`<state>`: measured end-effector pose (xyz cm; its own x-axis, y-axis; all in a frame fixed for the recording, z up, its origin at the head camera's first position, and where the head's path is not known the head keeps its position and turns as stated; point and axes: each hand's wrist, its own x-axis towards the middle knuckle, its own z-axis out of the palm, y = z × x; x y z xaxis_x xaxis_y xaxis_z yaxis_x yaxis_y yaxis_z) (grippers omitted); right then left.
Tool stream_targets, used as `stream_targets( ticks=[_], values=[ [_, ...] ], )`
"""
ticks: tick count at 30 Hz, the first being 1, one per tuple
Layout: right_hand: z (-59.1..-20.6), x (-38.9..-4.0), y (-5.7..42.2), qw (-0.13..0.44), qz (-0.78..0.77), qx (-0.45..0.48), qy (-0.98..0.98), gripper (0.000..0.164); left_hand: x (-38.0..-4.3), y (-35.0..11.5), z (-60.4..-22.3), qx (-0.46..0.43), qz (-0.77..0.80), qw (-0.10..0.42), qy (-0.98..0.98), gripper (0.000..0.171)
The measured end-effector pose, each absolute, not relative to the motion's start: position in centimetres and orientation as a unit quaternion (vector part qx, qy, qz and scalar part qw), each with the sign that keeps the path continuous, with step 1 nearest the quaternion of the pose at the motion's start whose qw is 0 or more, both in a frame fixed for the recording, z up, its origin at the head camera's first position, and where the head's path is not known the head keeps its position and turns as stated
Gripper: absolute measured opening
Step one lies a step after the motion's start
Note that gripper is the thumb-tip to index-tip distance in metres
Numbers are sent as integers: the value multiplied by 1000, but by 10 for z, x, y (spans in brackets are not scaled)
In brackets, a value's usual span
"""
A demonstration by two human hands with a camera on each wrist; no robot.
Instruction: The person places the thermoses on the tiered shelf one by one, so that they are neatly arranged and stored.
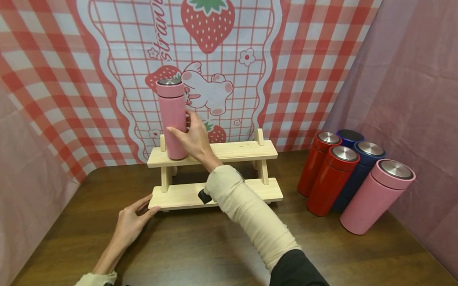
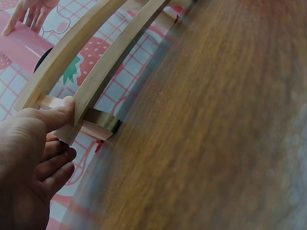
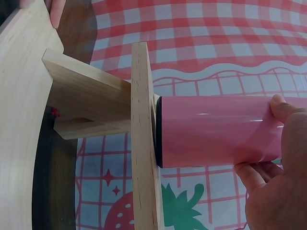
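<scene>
A tall pink thermos [image 1: 172, 113] with a steel-topped lid stands upright at the left end of the upper shelf of a two-tier wooden stand [image 1: 237, 151]. My right hand [image 1: 195, 139] grips it around the lower middle, thumb on one side and fingers on the other. In the right wrist view, the dark base of the thermos [image 3: 206, 132] sits right at the upper board. Down at the left end of the lower shelf [image 1: 179, 197], my left hand [image 1: 129, 224] pinches the board's corner. The left wrist view shows its thumb [image 2: 60, 115] on the board, fingers beyond the edge.
At the right of the brown table [image 1: 200, 246] stand two red thermoses [image 1: 332, 180], a navy one [image 1: 370, 149], a blue one [image 1: 350, 135] and a shorter, wider pink one [image 1: 377, 198]. A strawberry-print checked cloth [image 1: 307, 59] hangs behind the stand.
</scene>
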<state>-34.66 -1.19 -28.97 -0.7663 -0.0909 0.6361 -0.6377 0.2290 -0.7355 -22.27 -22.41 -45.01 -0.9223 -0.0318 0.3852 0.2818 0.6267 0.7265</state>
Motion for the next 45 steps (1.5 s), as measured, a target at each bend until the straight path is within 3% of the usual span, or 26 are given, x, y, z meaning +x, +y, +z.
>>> stream_targets(
  ticks=[13,25,45],
  values=[
    [-289,-344,-18,248,519,239,-783,73,-223,-225,-450,-68,-424,183,-884,53],
    [-289,-342,-14,216,526,236,-788,77,-224,-224,-451,-69,-429,186,-882,53],
    [-318,-317,60,213,546,261,-767,73,-222,-223,-449,-67,-425,186,-883,54]
  ],
)
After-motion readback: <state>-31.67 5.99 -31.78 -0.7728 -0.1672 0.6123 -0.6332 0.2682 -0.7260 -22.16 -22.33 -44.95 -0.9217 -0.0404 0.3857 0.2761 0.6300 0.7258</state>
